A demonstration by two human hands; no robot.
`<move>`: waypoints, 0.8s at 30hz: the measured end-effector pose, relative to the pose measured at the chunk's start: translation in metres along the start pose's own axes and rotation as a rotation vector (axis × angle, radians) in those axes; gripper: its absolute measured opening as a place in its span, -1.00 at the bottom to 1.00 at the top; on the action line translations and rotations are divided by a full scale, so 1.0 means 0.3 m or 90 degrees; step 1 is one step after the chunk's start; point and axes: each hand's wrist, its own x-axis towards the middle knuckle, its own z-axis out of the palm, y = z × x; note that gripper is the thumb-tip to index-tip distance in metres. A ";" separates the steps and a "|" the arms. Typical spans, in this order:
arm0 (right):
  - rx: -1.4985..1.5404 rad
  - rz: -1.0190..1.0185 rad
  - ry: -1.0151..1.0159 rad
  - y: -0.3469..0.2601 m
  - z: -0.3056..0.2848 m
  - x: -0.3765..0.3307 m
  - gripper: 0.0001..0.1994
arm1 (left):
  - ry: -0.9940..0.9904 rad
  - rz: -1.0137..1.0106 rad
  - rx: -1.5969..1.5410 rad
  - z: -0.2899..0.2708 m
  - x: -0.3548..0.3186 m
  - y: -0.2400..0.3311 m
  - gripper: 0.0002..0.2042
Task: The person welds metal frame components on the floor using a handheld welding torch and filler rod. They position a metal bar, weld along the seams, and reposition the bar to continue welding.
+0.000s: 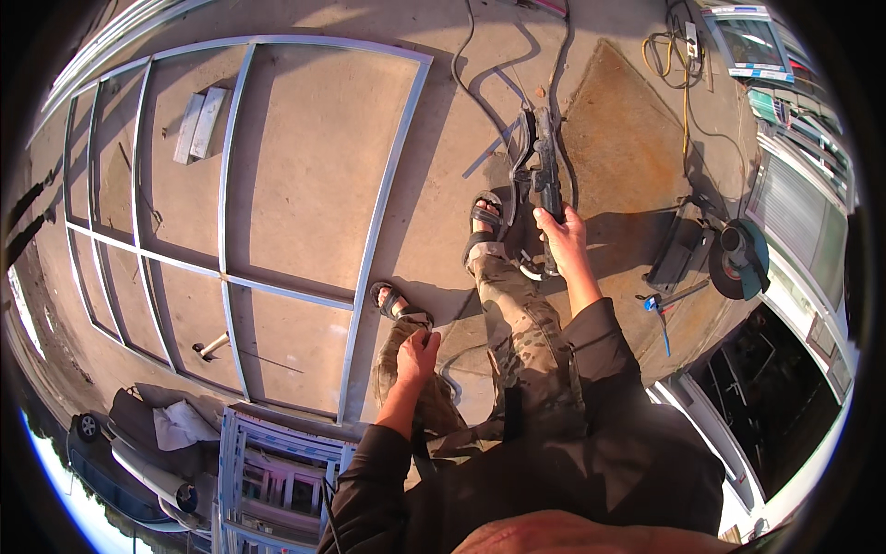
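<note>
My right hand (565, 235) is wrapped round the handle end of a long black tool (545, 166), held out in front of my right foot. A curved pale metal part (532, 268) shows just below that hand; what it belongs to I cannot tell. My left hand (418, 358) is closed in a fist above my left leg, and anything inside it is hidden. To the left, a large welded frame of metal tubes (221, 175) lies on the ground, its near side beside my left foot.
Dark cables (464, 55) run over the concrete ahead. At right are a saw with a round disc (736, 254) and a blue-headed tool (653, 303). Two pale blocks (200, 125) lie within the frame. White window frames (277, 462) stand at lower left; a glazed panel (749, 42) is far right.
</note>
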 end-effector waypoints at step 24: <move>0.089 0.085 -0.055 -0.247 0.176 0.458 -0.66 | -0.297 0.313 0.114 -0.226 0.451 1.049 -0.75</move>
